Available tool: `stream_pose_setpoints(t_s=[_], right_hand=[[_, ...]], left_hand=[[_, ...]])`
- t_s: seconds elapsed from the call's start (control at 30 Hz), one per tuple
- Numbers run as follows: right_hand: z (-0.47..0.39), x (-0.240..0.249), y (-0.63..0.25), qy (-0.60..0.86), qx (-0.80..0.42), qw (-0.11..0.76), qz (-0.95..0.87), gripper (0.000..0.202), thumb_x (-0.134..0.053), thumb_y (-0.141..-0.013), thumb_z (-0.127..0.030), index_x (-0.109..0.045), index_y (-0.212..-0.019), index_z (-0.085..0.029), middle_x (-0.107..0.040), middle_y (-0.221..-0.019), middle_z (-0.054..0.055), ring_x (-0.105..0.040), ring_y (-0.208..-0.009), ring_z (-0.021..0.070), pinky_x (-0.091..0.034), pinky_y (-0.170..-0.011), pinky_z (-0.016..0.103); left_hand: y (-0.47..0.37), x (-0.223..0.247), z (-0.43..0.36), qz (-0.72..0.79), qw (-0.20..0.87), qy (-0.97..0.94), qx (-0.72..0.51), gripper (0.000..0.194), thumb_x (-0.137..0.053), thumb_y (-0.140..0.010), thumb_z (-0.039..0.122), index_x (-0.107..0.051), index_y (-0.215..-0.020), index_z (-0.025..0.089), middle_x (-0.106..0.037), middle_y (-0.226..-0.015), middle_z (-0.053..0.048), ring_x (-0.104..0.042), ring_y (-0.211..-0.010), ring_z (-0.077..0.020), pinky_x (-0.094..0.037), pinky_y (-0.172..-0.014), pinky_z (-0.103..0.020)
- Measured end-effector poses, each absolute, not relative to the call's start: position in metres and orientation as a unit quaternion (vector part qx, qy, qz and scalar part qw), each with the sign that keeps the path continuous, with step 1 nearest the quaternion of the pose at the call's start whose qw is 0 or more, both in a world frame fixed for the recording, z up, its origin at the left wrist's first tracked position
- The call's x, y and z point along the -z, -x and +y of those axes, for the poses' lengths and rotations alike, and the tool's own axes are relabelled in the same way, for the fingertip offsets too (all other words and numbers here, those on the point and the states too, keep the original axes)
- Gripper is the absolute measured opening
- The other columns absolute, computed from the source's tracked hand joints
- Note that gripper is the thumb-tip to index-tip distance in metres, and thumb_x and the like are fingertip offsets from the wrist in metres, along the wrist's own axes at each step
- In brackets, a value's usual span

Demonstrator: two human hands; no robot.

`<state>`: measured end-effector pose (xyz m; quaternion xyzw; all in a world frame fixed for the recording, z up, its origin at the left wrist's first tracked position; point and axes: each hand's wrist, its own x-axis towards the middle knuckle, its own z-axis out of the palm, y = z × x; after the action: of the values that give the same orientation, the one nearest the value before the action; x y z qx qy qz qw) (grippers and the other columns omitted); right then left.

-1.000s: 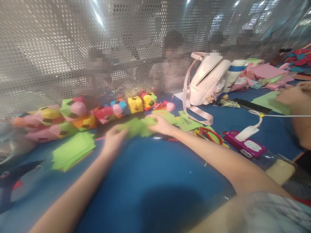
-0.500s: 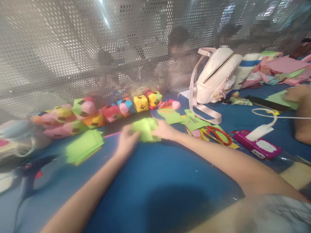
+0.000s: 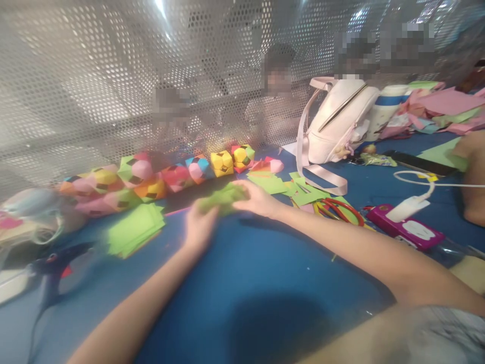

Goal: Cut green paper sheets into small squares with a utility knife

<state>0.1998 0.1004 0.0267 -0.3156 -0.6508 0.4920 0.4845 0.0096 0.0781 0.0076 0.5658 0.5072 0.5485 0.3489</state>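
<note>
Between my two hands is a stack of green paper pieces point(image 3: 223, 198), lifted a little off the blue table and blurred by motion. My left hand point(image 3: 200, 220) grips its left end with the fingers closed. At the right end my right hand point(image 3: 257, 199) pinches the same stack. Left of my left hand lies a larger pile of green paper sheets point(image 3: 135, 228) on the table. Loose green paper scraps point(image 3: 267, 182) lie just beyond my right hand. Red-handled scissors point(image 3: 343, 210) rest beside my right forearm, partly over more scraps.
Colourful folded paper balls point(image 3: 176, 177) line the back by a perforated metal screen point(image 3: 227, 60). A dark glue gun point(image 3: 53, 268) lies left. To the right are a pink backpack point(image 3: 335, 124), a purple power strip point(image 3: 403, 227), a phone point(image 3: 419, 163) and another person's arm point(image 3: 473, 182).
The green paper stack has been raised off the table and tilted, so its broad face shows less. Both hands moved up slightly with it, and a shadow now shows beneath.
</note>
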Motion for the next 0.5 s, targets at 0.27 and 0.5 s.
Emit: stream_pose_setpoints(t_s=[0.27,0.5], right_hand=[[0.096,-0.004,-0.189,0.409,-0.471,0.509,-0.592,0.055,-0.069,-0.060,-0.018,-0.053,-0.112,-0.021,-0.063,-0.112,0.006,-0.061,-0.102,0.0197,-0.047,-0.094,0.036],[0.079,-0.004,-0.177,0.431,-0.468,0.542,-0.549,0.036,-0.061,-0.063,-0.016,-0.057,-0.098,-0.022,-0.066,-0.096,0.001,-0.062,-0.092,0.0193,-0.049,-0.087,0.035]], left_hand=[[-0.018,-0.011,0.071,0.517,0.354,-0.605,-0.492,0.046,-0.074,-0.063,0.033,-0.058,-0.104,0.018,-0.066,-0.098,-0.005,-0.064,-0.089,-0.0214,-0.050,-0.078,-0.033],[-0.014,-0.012,0.069,0.509,0.303,-0.647,-0.480,0.027,-0.063,-0.069,0.024,-0.059,-0.096,0.019,-0.066,-0.088,-0.002,-0.062,-0.080,-0.0184,-0.049,-0.074,-0.030]])
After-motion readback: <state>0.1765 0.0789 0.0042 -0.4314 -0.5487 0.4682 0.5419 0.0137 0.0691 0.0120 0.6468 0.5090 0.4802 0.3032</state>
